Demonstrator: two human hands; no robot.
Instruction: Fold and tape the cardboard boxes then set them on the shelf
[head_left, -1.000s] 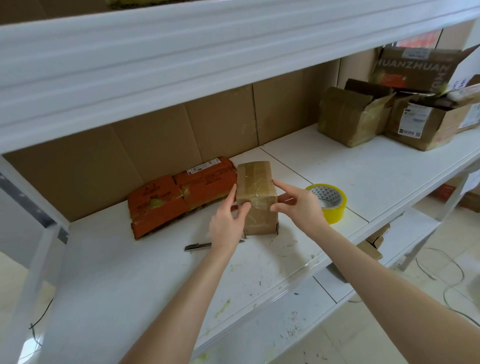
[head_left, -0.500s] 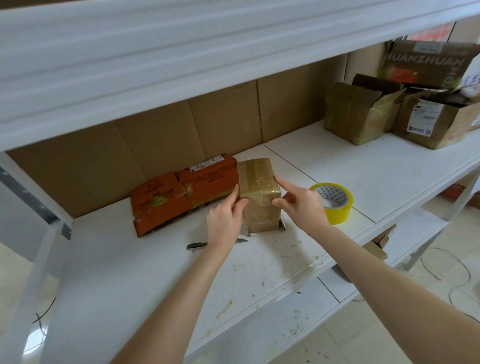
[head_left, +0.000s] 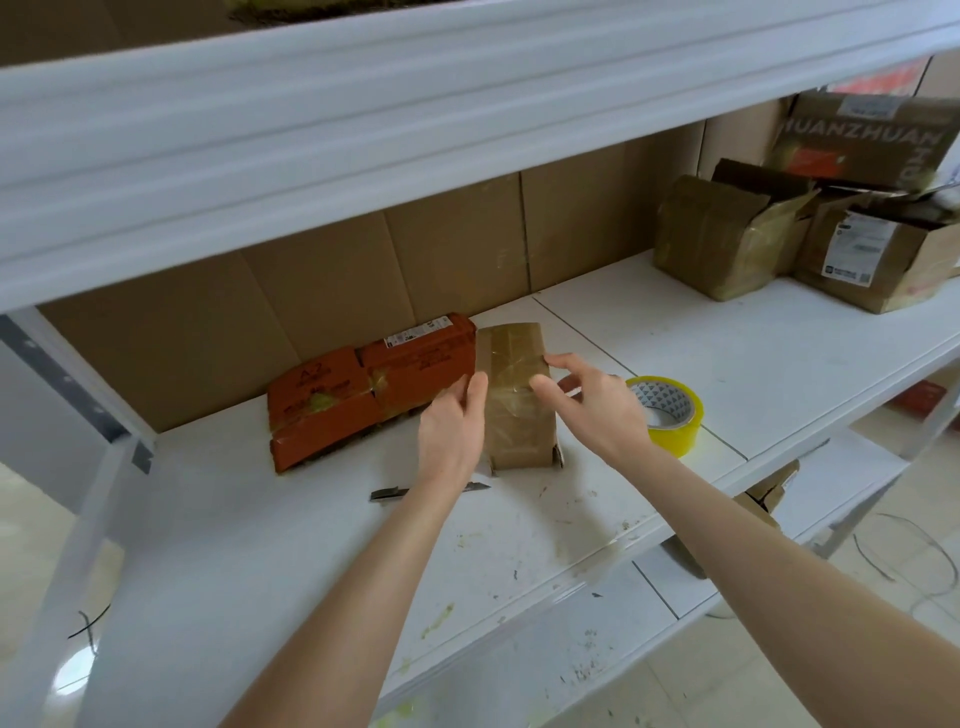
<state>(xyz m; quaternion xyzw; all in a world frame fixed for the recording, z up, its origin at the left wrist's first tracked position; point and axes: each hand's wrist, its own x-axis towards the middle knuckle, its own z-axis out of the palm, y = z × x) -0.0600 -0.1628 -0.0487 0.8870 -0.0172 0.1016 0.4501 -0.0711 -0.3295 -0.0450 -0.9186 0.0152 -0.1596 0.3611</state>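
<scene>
Taped brown box (head_left: 519, 410) stands upright on shelf (head_left: 727, 353), orange box (head_left: 374, 389) touching its left side. Left hand (head_left: 452, 431) flat against box, fingers together; right hand (head_left: 592, 400) spread, just off box. Yellow tape roll (head_left: 670, 410) right of box.

Both hands (head_left: 451, 431) (head_left: 597, 402) extended, fingers seemingly loose.

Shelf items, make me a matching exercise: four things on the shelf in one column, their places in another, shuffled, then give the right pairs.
Things:
1. tape roll
2. orange box
3. brown box
4. utility knife

Places:
A. between both hands
B. lying at the front, below the left hand
C. just beyond the right hand
D. against the cardboard backing, left of the hands

Pairs: 1-C, 2-D, 3-A, 4-B
</scene>
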